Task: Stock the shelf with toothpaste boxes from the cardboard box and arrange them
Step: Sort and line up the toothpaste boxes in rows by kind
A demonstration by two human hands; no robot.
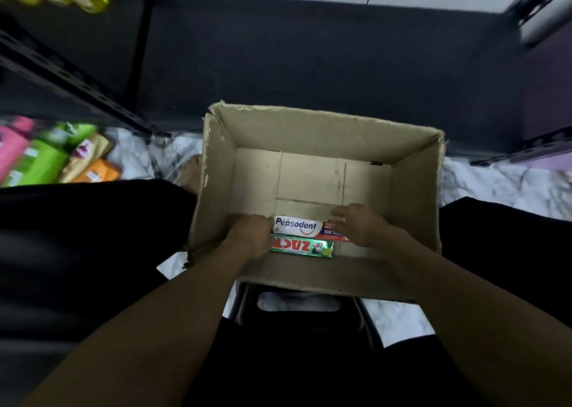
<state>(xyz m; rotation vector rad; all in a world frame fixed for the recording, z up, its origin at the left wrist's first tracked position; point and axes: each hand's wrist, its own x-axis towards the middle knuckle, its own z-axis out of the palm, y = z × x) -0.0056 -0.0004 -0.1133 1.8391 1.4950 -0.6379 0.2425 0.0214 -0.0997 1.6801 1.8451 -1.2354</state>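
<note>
Two toothpaste boxes, the Pepsodent box (298, 227) and the Zact box (301, 247), lie side by side at the near wall inside the cardboard box (309, 127). My left hand (250, 234) curls at their left ends, though I cannot tell if it grips. My right hand (360, 225) rests rather straight fingers on the right end of the Pepsodent box. This is the picking step, I think: next I must close firmly and lift them toward the shelf (309, 50).

I see the open cardboard box (309, 127) at frame centre, with a white-and-red Pepsodent toothpaste box (301, 227) lying flat against a green Zact toothpaste box (301, 247) by its lower wall.
</note>
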